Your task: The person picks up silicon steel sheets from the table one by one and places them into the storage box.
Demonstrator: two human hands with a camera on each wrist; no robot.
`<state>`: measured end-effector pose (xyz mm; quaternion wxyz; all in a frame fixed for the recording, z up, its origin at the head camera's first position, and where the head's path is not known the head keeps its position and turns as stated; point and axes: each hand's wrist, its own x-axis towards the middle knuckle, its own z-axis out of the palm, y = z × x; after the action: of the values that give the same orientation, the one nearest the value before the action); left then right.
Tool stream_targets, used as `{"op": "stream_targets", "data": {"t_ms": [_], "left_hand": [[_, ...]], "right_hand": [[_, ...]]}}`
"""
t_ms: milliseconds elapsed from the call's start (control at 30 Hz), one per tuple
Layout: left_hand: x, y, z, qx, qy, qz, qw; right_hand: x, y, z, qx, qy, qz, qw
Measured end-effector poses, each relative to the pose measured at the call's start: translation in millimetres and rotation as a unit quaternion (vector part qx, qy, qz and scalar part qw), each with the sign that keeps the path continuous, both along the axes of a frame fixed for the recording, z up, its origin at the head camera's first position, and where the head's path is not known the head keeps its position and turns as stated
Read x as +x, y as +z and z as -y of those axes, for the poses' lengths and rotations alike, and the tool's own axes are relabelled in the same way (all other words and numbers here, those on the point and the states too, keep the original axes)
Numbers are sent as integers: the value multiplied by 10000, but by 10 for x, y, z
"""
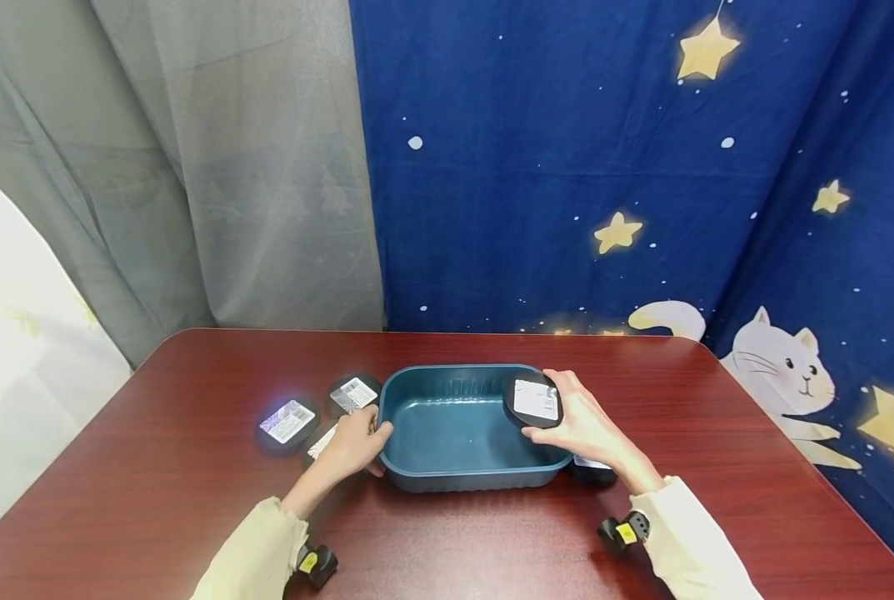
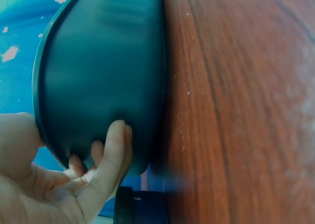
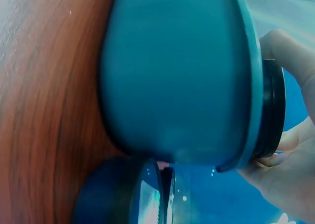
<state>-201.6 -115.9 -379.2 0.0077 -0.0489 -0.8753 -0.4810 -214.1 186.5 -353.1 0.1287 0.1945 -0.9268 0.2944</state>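
Holding a round black white-labelled tub point(image 1: 535, 400) between thumb and fingers of the right hand point(image 1: 577, 417), over the right end of a teal plastic basin point(image 1: 469, 481); pinching its left rim with the left hand point(image 1: 352, 442). Sits between both hands, lengthwise along the desk's point(image 1: 154, 500) far edge, showing only teal floor inside. Seen toward the desk's left edge: three more tubs point(image 1: 287, 422); beside the basin's near right corner: another tub point(image 1: 592, 473). Cannot tell tub contents.
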Motion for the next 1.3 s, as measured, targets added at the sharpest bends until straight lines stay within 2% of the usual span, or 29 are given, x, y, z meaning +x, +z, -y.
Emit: {"op": "stream_targets", "data": {"t_ms": [233, 600, 867, 1300], "left_hand": [[1, 0, 0, 9, -76, -77, 9999], [12, 2, 0, 19, -73, -116, 9999], [25, 12, -3, 44, -89, -176, 9998], [-11, -46, 4, 54, -46, -72, 9999]], "right_hand": [[-7, -34, 78, 128, -22, 350, 9993], [-32, -80, 219, 599, -151, 436, 9971], [-63, -50, 318, 1020, -427, 662, 9917], [-132, -123, 389, 1432, -475, 1195, 9813]]}}
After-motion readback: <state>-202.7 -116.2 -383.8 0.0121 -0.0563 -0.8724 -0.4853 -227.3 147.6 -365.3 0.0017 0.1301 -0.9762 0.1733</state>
